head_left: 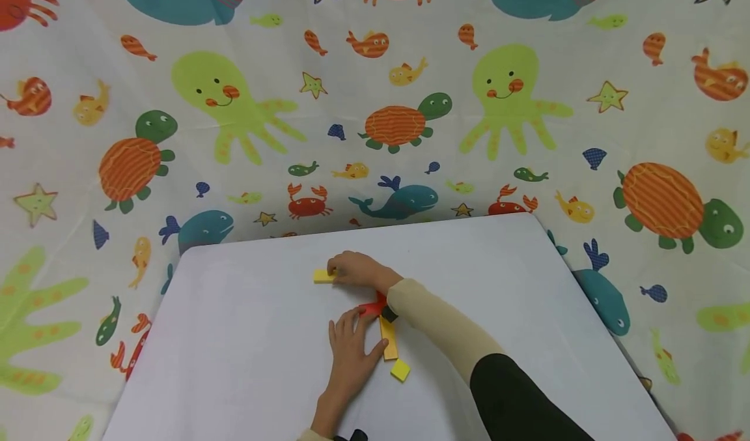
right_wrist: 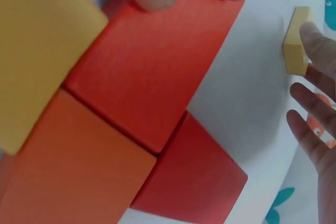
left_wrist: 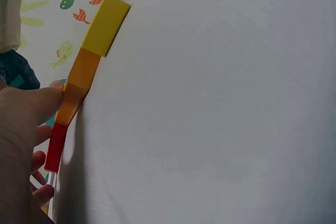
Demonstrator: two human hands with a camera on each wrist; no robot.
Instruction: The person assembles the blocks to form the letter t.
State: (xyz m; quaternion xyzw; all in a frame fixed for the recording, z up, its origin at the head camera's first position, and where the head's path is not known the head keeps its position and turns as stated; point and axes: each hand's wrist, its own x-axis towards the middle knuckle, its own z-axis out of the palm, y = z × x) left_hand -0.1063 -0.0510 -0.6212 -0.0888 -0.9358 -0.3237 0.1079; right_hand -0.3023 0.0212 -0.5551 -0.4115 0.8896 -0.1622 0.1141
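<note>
My right hand (head_left: pixel 357 270) pinches a yellow block (head_left: pixel 322 276) toward the back of the white table, thumb on its near side. In the right wrist view, that block (right_wrist: pixel 295 59) sits between the thumb and a partly hidden finger. Nearer the front lies my left hand (head_left: pixel 347 355), fingers extended, fingertips on a red block (head_left: pixel 372 309) and thumb against an orange block (head_left: pixel 388 340). A small yellow block (head_left: pixel 401 370) lies just beyond the orange one's near end. Close up, another red block (right_wrist: pixel 191 174) touches the orange-red block (right_wrist: pixel 79 166); the right forearm partly covers this group in the head view.
The white table (head_left: pixel 252 337) carries the blocks. Behind and around it hangs a cloth (head_left: pixel 433 63) printed with sea animals. My right sleeve (head_left: pixel 451 324) crosses above the blocks from the front right.
</note>
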